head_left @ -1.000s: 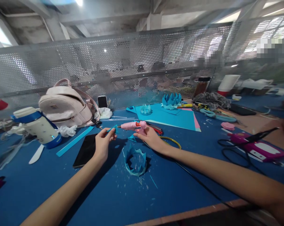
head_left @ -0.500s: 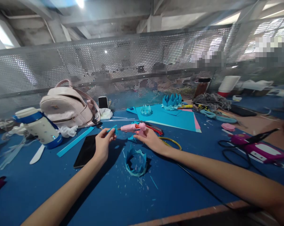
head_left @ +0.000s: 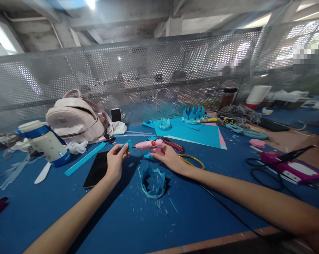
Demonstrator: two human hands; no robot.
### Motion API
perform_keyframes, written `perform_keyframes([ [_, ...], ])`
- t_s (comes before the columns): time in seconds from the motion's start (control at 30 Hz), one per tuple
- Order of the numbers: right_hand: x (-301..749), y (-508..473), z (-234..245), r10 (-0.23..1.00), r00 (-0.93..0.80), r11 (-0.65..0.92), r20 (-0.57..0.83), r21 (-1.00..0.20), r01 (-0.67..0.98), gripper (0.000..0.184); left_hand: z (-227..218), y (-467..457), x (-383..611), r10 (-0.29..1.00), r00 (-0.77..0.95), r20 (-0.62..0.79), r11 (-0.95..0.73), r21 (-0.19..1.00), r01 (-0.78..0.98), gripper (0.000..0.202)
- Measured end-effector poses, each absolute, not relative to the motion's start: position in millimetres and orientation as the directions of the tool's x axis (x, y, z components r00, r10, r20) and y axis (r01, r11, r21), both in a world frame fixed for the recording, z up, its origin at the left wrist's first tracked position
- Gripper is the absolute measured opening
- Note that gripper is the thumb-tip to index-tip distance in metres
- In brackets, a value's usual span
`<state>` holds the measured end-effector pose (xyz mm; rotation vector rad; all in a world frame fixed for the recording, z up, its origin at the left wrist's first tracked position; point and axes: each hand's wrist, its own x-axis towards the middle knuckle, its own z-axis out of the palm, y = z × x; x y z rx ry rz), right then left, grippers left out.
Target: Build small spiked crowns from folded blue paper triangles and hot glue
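A small folded piece of blue paper (head_left: 128,143) is pinched in my left hand (head_left: 115,158). My right hand (head_left: 170,157) grips a pink hot glue gun (head_left: 148,144), its nozzle pointing left at the paper, very close to it; whether they touch I cannot tell. Below my hands, a blue paper crown (head_left: 153,184) with pointed edges lies on the blue table among small scraps. More blue paper bits lie partly hidden behind the glue gun. A red-handled tool (head_left: 175,144) rests just beyond my right hand.
Left are a dark phone (head_left: 96,170), a blue paper strip (head_left: 85,159), a white plastic knife (head_left: 42,173), a bottle (head_left: 44,143) and a backpack (head_left: 74,119). Blue sheets (head_left: 205,135) bear two more folded paper crowns. Right sits a magenta device (head_left: 292,167) with a black cable.
The blue paper in my left hand has tilted slightly, showing more of its face near the nozzle. My right hand and the glue gun have barely moved.
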<state>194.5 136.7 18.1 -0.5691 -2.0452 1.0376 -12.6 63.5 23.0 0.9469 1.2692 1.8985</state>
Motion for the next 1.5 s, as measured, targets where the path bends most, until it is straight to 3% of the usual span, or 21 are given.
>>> perform_keyframes([
  [0.7, 195.8, 138.5, 18.1, 0.666, -0.597, 0.603, 0.447, -0.794, 0.078, 0.037, 22.7, 65.3, -14.1, 0.801, -0.571, 0.179, -0.335, 0.925, -0.181, 0.035],
  [1.5, 194.7, 139.6, 22.1, 0.685, -0.553, 0.621, 0.476, -0.777, 0.101, 0.035, 19.7, 63.1, -9.9, 0.839, -0.508, 0.196, -0.283, 0.954, -0.098, 0.036],
])
